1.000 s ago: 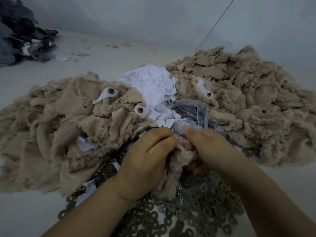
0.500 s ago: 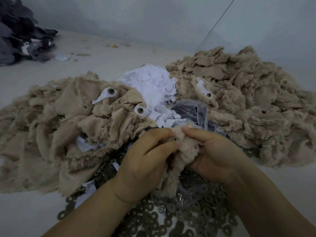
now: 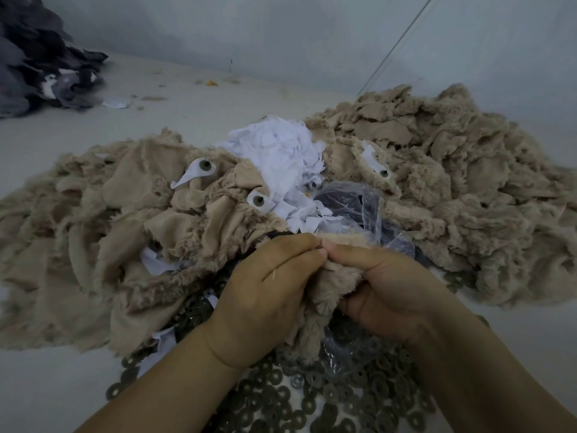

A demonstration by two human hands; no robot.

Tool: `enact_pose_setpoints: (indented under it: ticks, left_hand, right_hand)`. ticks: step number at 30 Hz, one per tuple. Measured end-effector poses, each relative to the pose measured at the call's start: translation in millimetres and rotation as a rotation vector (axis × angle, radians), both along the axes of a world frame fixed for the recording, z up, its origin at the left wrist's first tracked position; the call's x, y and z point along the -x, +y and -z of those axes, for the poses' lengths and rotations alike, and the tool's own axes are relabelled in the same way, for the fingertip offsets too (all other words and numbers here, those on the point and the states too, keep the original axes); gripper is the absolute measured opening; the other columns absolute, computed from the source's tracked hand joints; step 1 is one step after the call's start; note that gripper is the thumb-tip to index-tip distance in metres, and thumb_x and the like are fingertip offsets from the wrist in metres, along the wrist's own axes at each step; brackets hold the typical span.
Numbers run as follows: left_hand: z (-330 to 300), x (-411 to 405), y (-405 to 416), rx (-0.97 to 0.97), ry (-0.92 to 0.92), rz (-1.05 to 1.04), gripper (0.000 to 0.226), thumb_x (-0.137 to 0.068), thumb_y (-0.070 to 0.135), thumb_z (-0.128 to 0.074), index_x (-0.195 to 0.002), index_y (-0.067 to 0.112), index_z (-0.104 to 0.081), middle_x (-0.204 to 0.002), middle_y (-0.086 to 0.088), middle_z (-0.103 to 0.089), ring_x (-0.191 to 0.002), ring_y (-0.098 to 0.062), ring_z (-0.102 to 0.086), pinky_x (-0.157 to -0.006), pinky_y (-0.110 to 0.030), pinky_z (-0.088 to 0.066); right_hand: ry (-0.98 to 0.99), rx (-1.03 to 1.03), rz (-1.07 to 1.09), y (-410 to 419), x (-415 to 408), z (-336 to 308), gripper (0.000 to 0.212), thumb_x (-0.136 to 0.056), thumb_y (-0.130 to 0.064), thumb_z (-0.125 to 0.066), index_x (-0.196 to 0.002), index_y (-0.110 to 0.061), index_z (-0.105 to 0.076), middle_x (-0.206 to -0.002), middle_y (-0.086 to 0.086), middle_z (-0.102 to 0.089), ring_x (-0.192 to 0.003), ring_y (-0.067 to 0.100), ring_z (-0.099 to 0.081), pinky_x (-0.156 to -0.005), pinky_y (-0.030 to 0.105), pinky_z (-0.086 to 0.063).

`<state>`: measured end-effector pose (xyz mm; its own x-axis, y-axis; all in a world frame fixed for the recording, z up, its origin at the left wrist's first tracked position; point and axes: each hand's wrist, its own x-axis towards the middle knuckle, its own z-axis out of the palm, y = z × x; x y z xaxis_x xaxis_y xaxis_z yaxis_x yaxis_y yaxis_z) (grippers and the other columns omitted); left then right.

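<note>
Under both hands [image 3: 268, 295], plush piece [image 3: 335, 282] half hidden, fingers' grip unclear

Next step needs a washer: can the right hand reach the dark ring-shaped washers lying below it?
Probably yes, once freed: the right hand pinches the beige plush fabric piece with the left hand, but the dark ring-shaped washers lie uncovered just beneath.

Beige plush fabric piece [image 3: 331, 285], fluffy and crumpled, hanging limp above grey washers [image 3: 343, 398].
</note>
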<state>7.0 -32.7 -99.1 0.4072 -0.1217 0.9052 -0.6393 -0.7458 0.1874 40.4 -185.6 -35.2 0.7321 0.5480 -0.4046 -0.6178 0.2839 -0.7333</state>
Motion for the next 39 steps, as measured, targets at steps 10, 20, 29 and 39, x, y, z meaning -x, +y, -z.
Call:
enact_pose_setpoints:
  ticks: [10,20,29,39]
  left_hand:
    - [11,-4,0,0.006,-0.071,0.040,0.015,-0.096,0.005,-0.062,-0.110,-0.001,-0.060,-0.104,-0.023,-0.069,-0.098,-0.027,-0.068,-0.086,-0.035,-0.058]
    - [5,-1,-1,-0.024,-0.041,0.025,0.014,-0.090,-0.001,-0.066,-0.103,-0.003,-0.063,-0.096,-0.023,-0.069,-0.087,-0.030,-0.070,-0.075,-0.038,-0.059]
    - [-1,-2,-1,-0.026,0.006,0.082,0.021,-0.098,0.003,-0.057,-0.096,-0.011,-0.072,-0.103,-0.026,-0.069,-0.093,-0.032,-0.069,-0.079,-0.036,-0.057]
    - [-18,10,1,0.391,0.248,0.041,0.016,-0.090,0.012,-0.053,-0.082,0.002,-0.063,-0.086,-0.003,-0.060,-0.083,-0.015,-0.058,-0.074,-0.028,-0.048]
  right_hand:
    - [-0.021,-0.007,0.067,3,4,4,0.043,-0.075,-0.008,-0.068,-0.115,0.007,-0.068,-0.111,0.024,-0.071,-0.098,0.032,-0.072,-0.085,0.038,-0.060]
    - [0.004,-0.036,0.063,3,2,9,0.041,-0.075,-0.007,-0.069,-0.113,0.008,-0.068,-0.112,0.026,-0.070,-0.098,0.033,-0.072,-0.080,0.037,-0.061]
    - [0.065,-0.023,0.001,6,1,7,0.056,-0.079,-0.033,-0.065,-0.123,0.000,-0.065,-0.119,0.019,-0.070,-0.108,0.030,-0.069,-0.095,0.041,-0.054]
    - [-0.023,0.034,0.180,8,1,11,0.032,-0.099,-0.015,-0.051,-0.121,0.005,-0.062,-0.109,0.022,-0.072,-0.098,0.035,-0.072,-0.077,0.042,-0.060]
